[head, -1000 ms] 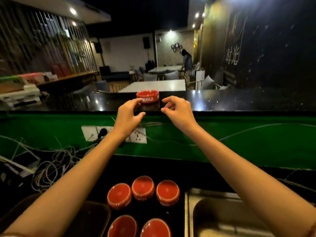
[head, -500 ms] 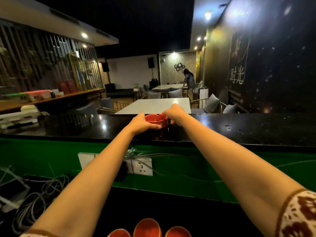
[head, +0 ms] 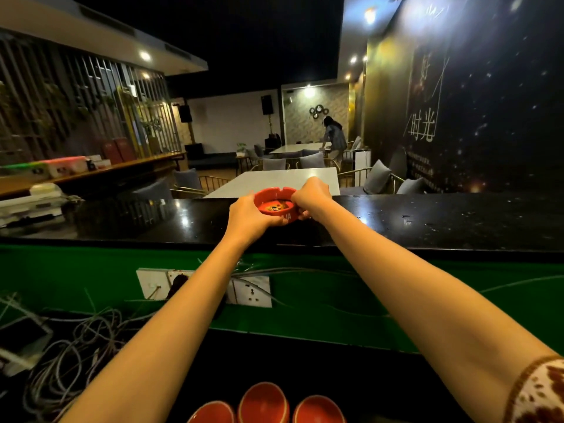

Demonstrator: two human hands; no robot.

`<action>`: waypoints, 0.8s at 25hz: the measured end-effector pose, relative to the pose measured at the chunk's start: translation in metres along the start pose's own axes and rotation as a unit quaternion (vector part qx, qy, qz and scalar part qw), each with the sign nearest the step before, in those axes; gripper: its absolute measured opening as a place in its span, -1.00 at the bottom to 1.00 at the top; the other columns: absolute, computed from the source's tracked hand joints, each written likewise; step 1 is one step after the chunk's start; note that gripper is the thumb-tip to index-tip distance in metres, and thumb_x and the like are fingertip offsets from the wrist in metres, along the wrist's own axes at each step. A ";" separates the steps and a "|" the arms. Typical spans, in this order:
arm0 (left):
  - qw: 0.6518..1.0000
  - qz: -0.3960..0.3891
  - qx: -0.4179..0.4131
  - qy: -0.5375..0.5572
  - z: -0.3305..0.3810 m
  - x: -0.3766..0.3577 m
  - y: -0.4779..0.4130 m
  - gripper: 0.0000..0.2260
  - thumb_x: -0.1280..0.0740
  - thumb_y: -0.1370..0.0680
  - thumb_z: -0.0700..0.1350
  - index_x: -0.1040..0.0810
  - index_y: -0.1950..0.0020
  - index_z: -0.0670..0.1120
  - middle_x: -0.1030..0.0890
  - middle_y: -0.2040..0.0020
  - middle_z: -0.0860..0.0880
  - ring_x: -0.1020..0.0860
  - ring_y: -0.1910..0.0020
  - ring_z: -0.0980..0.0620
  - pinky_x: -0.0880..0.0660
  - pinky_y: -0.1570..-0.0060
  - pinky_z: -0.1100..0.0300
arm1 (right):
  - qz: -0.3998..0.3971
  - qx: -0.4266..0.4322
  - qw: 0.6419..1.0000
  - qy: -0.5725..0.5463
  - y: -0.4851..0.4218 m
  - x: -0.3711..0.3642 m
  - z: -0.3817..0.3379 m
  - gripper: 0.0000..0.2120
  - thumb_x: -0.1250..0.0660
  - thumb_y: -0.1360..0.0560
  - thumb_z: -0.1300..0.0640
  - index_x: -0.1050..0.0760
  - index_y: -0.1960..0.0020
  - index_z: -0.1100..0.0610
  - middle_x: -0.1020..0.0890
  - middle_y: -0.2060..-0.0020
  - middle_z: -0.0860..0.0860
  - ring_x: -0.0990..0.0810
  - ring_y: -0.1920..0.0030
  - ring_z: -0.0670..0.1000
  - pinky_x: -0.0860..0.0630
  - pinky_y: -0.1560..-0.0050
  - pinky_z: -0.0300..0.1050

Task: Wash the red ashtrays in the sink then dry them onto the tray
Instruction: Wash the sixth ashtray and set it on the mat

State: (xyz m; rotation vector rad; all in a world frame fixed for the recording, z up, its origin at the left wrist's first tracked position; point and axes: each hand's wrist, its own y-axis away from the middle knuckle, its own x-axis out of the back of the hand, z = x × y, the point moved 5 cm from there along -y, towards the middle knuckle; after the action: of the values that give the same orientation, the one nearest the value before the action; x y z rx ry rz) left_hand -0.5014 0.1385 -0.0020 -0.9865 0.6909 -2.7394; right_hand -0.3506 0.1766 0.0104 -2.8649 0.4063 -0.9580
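Note:
A red ashtray [head: 274, 203] with white lettering sits over the black bar counter [head: 427, 218], tilted toward me so its inside shows. My left hand [head: 248, 216] grips its left side and underside. My right hand [head: 311, 196] pinches its right rim. Three more red ashtrays [head: 264, 404] lie upside down at the bottom edge of the view, on the dark lower worktop. The sink and the tray are out of view.
A green panel [head: 366, 297] below the counter carries white wall sockets [head: 251, 290]. Tangled grey cables [head: 76, 355] lie at lower left. White boxes [head: 30, 203] stand on the counter's left end. Beyond are tables, chairs and a person [head: 334, 138] far back.
Both hands closed on the ashtray on the counter and drew it nearer, tilting it toward me. The view has risen, so the sink dropped out of sight.

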 end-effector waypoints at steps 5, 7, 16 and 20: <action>0.998 0.024 -0.058 -0.008 0.046 0.020 0.070 -0.35 -0.59 -0.24 0.02 -0.48 -0.27 -0.08 -0.60 -0.14 -0.03 -0.54 -0.09 0.07 -0.45 -0.06 0.26 | -0.003 -0.006 0.992 -0.128 0.082 0.040 0.009 -0.85 -0.32 -0.51 0.25 -0.47 -0.06 0.26 -0.58 0.03 0.17 -0.65 0.25 0.09 -0.60 0.43 -0.15; 0.998 0.009 -0.062 -0.006 0.065 0.019 0.109 -0.32 -0.58 -0.25 0.02 -0.44 -0.31 -0.07 -0.56 -0.18 -0.03 -0.51 -0.15 0.05 -0.42 -0.09 0.26 | 0.008 -0.007 0.986 -0.168 0.125 0.055 0.024 -0.92 -0.31 -0.49 0.27 -0.49 0.03 0.24 -0.60 0.06 0.17 -0.66 0.25 0.10 -0.62 0.37 -0.11; 0.962 -0.110 0.100 0.229 0.055 -0.065 0.299 -0.59 -0.47 -0.41 -0.25 -0.51 -0.25 -0.19 -0.60 -0.13 -0.12 -0.58 -0.09 0.02 -0.52 -0.12 0.19 | 0.050 -0.133 0.961 -0.237 0.308 0.067 0.208 -0.94 -0.34 -0.41 0.27 -0.50 0.20 0.15 -0.59 0.27 0.10 -0.61 0.29 0.06 -0.55 0.45 -0.07; 0.923 -0.173 0.219 0.264 0.028 -0.140 0.377 -0.68 -0.35 -0.42 -0.42 -0.56 -0.08 -0.11 -0.62 0.05 -0.13 -0.61 0.02 -0.07 -0.58 0.04 0.14 | 0.052 -0.213 0.942 -0.254 0.383 0.054 0.314 -0.91 -0.34 -0.43 0.31 -0.48 0.17 0.15 -0.56 0.27 0.08 -0.55 0.28 0.05 -0.56 0.39 0.01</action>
State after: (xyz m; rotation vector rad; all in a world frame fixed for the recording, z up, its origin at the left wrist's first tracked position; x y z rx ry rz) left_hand -0.3808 -0.1643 -0.2391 -0.2831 -0.0818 -3.2837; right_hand -0.2047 -0.2054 -0.2745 -3.2612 0.7739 -0.0885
